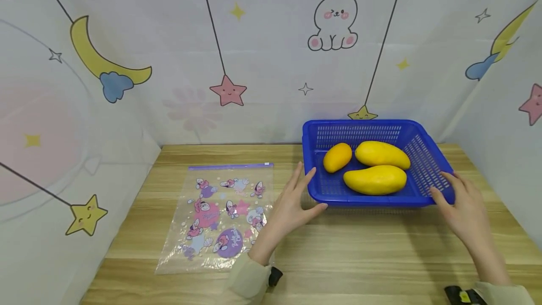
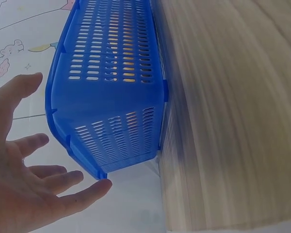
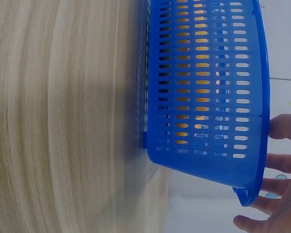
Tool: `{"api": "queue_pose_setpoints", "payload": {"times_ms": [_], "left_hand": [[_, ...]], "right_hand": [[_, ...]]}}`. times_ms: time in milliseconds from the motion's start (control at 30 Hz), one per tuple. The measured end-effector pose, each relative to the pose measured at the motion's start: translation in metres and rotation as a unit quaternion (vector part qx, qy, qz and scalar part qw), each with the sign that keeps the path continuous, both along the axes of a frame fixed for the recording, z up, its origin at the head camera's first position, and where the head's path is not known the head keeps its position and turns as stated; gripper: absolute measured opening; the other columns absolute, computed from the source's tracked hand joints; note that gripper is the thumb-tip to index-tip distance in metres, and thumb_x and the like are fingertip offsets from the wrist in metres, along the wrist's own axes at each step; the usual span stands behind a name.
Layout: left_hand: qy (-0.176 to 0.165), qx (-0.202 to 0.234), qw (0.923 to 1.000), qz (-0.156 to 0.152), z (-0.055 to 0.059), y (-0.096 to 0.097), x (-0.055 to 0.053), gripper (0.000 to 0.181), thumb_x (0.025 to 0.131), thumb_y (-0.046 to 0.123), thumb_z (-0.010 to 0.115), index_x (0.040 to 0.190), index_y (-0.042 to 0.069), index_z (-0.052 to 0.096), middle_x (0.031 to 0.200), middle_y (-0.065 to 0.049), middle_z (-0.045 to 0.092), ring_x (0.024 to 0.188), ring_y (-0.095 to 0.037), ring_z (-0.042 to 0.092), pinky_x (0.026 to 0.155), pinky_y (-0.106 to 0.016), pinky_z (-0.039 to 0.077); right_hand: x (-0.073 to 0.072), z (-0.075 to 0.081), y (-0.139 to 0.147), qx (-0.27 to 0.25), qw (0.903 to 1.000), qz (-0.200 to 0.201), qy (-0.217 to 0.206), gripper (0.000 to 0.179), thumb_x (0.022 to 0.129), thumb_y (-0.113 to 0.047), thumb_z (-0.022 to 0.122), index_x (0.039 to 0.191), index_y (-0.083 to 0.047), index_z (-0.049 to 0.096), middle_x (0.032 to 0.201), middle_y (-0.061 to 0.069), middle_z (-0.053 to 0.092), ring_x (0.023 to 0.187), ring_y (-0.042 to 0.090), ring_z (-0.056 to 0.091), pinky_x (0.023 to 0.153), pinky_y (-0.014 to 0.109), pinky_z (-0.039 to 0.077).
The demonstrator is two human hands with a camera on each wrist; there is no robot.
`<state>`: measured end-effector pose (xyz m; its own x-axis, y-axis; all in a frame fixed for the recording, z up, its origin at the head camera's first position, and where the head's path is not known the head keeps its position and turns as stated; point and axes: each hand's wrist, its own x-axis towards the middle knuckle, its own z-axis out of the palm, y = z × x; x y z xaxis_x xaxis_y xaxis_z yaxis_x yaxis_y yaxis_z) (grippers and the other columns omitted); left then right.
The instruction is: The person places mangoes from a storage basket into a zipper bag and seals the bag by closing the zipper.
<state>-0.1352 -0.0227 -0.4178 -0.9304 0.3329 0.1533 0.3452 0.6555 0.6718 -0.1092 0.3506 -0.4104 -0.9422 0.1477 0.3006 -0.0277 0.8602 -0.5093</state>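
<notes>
A blue plastic basket [image 1: 330, 199] with slotted walls stands on the table toward the right in the head view. Inside it lie a small orange-yellow mango [image 1: 337, 157] and two longer yellow mangoes, one behind [image 1: 382, 155] and one in front [image 1: 375, 180]. My left hand [image 1: 289, 206] is at the basket's left front corner, fingers spread, fingertips close to the rim; nothing is in its grasp. At the right front corner is my right hand [image 1: 463, 206], thumb and fingers apart, fingertips right at the rim. In the right wrist view, its fingers [image 3: 276, 187] overlap the rim's outer side.
A clear zip bag [image 1: 220, 215] with pink and purple cartoon prints and a purple slider strip lies flat on the wooden table [image 1: 360, 258], left of the basket. Behind and at both sides hangs a white cloth [image 1: 271, 51] printed with stars, moons and a rabbit.
</notes>
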Motion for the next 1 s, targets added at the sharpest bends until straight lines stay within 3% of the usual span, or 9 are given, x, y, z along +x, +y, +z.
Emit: {"api": "queue_pose_setpoints", "payload": {"times_ms": [267,567,1000], "left_hand": [[-0.012,0.009,0.9999,0.000,-0.003,0.002,-0.002,0.080,0.087,0.049,0.066,0.152,0.038,0.021,0.164,0.005,0.001,0.147,-0.034,0.025,0.104,-0.059,0.042],[-0.009,0.011,0.9999,-0.002,-0.006,0.002,-0.004,0.078,0.088,0.047,0.065,0.152,0.036,0.023,0.164,0.004,0.005,0.146,-0.033,0.027,0.103,-0.058,0.043],[-0.006,0.005,0.9999,-0.008,-0.005,0.003,-0.004,0.072,0.091,0.048,0.061,0.152,0.030,0.026,0.163,0.001,0.012,0.146,-0.030,0.028,0.110,-0.055,0.038]], "right_hand": [[-0.002,-0.002,0.006,-0.005,0.9999,-0.010,-0.008,0.055,0.099,-0.025,0.047,0.142,0.008,0.035,0.145,0.042,0.026,0.134,0.061,0.021,0.105,0.075,0.017],[-0.003,-0.002,0.009,-0.009,0.9999,-0.011,0.000,0.050,0.099,-0.020,0.044,0.140,0.009,0.038,0.137,0.043,0.036,0.126,0.061,0.031,0.100,0.072,0.025],[-0.004,-0.005,0.012,-0.016,0.9997,-0.014,-0.008,0.050,0.099,-0.018,0.041,0.140,0.011,0.036,0.137,0.042,0.037,0.126,0.061,0.031,0.101,0.072,0.024]]}}
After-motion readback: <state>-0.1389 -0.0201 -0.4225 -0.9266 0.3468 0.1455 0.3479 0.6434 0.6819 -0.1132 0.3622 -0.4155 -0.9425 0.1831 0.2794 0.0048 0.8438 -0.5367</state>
